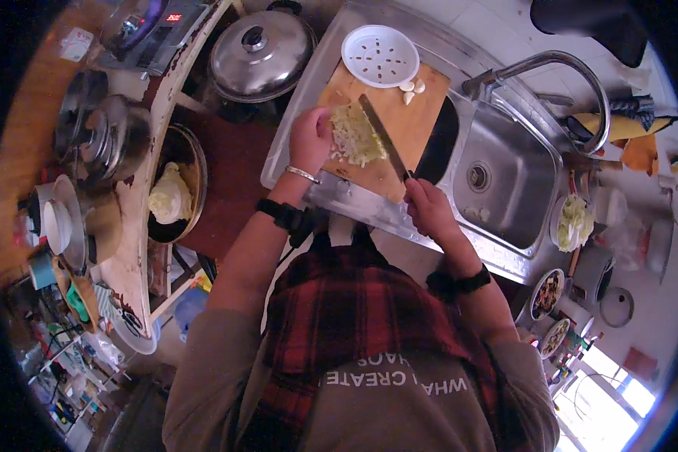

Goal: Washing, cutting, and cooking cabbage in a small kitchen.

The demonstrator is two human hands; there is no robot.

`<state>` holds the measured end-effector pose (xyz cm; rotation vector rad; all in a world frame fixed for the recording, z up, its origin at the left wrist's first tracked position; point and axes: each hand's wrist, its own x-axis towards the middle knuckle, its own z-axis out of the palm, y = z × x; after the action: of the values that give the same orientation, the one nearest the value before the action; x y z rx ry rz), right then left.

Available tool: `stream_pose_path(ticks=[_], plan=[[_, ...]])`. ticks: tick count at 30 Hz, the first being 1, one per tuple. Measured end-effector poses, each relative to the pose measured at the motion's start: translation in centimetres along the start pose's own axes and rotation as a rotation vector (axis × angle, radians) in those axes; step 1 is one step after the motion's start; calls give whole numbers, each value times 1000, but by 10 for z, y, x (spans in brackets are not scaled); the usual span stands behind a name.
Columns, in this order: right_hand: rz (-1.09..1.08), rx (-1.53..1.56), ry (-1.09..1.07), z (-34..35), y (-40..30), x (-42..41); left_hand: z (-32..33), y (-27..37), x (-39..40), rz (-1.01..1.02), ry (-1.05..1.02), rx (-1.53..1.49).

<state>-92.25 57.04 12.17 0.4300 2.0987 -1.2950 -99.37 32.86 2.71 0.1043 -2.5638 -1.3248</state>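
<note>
My right hand (430, 208) grips the dark handle of a kitchen knife (382, 131). The blade slants across a wooden cutting board (415, 127), along the right side of a pile of finely chopped pale-green vegetable (357, 135), which looks like cabbage. At the pile's left edge is my left hand (309, 138), its fingers curled; whether they pinch anything cannot be seen. Peeled garlic cloves (412, 89) sit near the board's far edge. Beside them, a white perforated plastic drainer (380, 56) covers the board's far left part.
Right of the board is a steel sink basin (505, 181) with a curved faucet (576, 59). A lidded steel pot (263, 53) stands to the left. A cabbage piece (171, 195) lies in a pan on the left. Cut leaves fill a bowl (575, 223) at right.
</note>
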Motion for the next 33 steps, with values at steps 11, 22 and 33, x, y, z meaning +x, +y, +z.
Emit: stream_pose_path(ticks=[11, 22, 33], plan=[[-116, 34, -42, 8, 15, 18, -17, -10, -21, 77, 58, 43], [-45, 103, -68, 9, 0, 14, -26, -11, -31, 60, 0, 74], [49, 34, -79, 12, -3, 12, -29, -7, -31, 0, -25, 28]])
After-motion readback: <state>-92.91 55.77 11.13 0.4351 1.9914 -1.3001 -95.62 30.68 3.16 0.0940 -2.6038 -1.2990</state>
